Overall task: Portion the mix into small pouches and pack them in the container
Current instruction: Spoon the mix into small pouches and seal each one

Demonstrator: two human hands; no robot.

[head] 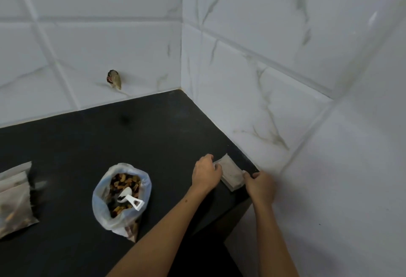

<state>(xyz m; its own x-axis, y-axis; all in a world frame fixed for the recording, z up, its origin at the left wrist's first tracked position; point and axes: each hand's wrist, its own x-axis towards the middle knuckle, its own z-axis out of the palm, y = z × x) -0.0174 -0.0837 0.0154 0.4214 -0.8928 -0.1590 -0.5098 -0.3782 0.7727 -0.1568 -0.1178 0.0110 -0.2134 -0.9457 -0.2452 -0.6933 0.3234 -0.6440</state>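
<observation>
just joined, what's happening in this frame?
A person is working at a black counter in a tiled corner. Both hands are on a small flat pouch near the counter's right edge: the left hand at its left end, the right hand at its near right corner. An open plastic bag of mix stands to the left with a white scoop resting in it. More pouches lie at the far left. No container is in view.

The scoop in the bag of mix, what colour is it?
White. The scoop shows clearly in the head view, lying on the brown mix.
</observation>
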